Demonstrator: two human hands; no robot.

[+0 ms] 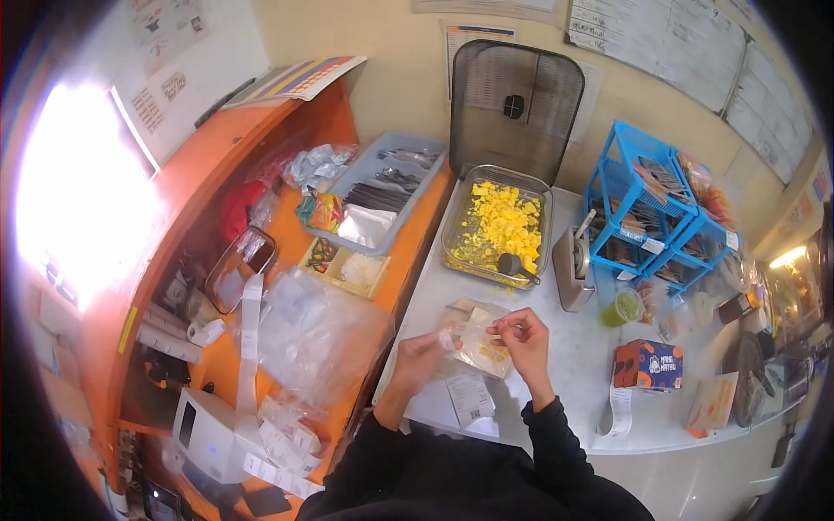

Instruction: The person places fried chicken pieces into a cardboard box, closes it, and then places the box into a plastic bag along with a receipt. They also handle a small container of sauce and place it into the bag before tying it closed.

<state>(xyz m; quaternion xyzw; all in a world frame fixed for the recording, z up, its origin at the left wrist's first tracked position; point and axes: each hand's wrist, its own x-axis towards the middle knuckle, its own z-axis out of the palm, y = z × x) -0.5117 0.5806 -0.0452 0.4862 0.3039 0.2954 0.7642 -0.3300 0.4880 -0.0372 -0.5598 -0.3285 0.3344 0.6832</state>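
Note:
A clear plastic bag with a pale flat packet [483, 352] inside lies on the white counter before me. My left hand [417, 357] is at its left side with gathered clear plastic between the fingers; it is a little blurred. At the packet's upper right, my right hand [523, 335] has its thumb and fingertips pinched together; whether they hold anything is too small to tell. Just below the bag is a printed paper receipt [470, 398]. Beyond my hands stands a clear tub [449, 260] of crumbled yellow food with a dark scoop [513, 266] in it, its lid [516, 140] raised.
Left, an orange shelf counter holds a cutlery tray [313, 229], plastic bags [306, 332] and a receipt printer [207, 433]. Right are a tape dispenser [573, 277], blue baskets [642, 221], a green drink cup [622, 309] and a small printed box [648, 366].

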